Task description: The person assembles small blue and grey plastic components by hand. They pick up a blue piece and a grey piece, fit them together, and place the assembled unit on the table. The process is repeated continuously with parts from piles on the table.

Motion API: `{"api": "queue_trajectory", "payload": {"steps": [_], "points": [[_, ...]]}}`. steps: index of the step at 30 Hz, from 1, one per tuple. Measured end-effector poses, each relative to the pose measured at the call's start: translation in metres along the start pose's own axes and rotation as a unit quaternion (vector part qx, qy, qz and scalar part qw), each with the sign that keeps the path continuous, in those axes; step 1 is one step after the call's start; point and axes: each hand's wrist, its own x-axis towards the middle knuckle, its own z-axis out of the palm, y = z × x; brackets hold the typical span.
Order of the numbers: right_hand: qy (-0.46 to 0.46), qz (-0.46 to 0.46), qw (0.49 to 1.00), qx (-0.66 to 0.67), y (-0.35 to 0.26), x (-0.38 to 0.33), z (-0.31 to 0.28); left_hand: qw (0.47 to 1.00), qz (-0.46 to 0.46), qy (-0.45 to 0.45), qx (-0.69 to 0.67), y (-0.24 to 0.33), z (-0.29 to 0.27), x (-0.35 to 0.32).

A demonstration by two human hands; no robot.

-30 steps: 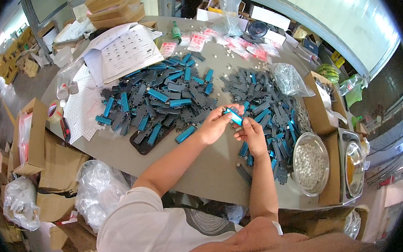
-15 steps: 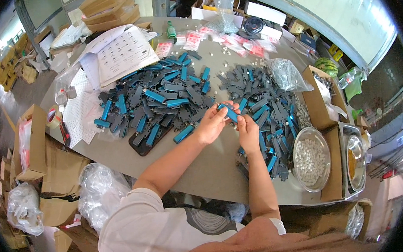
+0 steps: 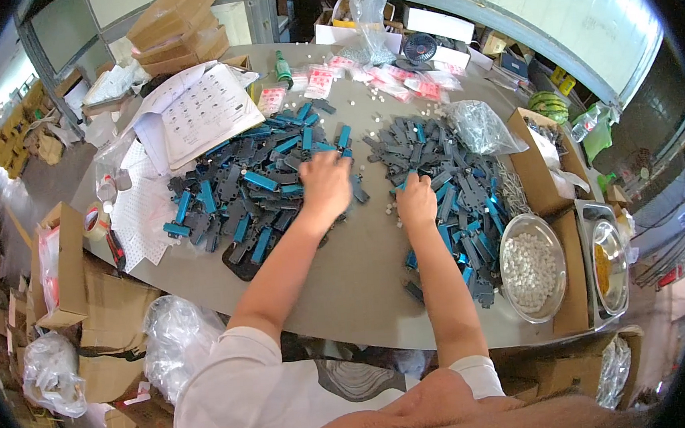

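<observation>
I see my left hand (image 3: 326,185) lying palm down on the right edge of the left heap of dark grey and blue plastic parts (image 3: 252,193), fingers spread over the pieces; whether it grips one I cannot tell. My right hand (image 3: 415,202) rests at the left edge of the right heap of the same grey and blue parts (image 3: 452,181), fingers curled on a blue piece, though how firmly it holds I cannot make out.

Between the two heaps runs a bare strip of the grey desk (image 3: 363,269), widening toward me, dotted with a few small white pellets (image 3: 390,208). The near rim of the desk curves just past my elbows.

To the right, a round metal bowl of white pellets (image 3: 532,267) sits close to the right heap, with open cardboard boxes (image 3: 543,154) and a crumpled clear plastic bag (image 3: 476,127) hemming that side. On the left, white printed paper sheets (image 3: 194,113) and a roll of tape (image 3: 98,221) lie beside the left heap. At the far edge stand a green bottle (image 3: 283,68) and small red-and-white packets (image 3: 396,81).
</observation>
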Motion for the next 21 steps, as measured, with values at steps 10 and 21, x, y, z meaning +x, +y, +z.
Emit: {"api": "queue_trajectory", "payload": {"steps": [10,21], "points": [[0.116,0.027,0.988,0.099,0.030,-0.010,-0.021,0.987,-0.026,-0.156,0.032,0.006,0.122,0.074],[-0.093,0.187,0.618,0.758,0.049,-0.045,-0.009,0.987,-0.052,-0.077,-0.130,0.017,0.072,0.063]]}}
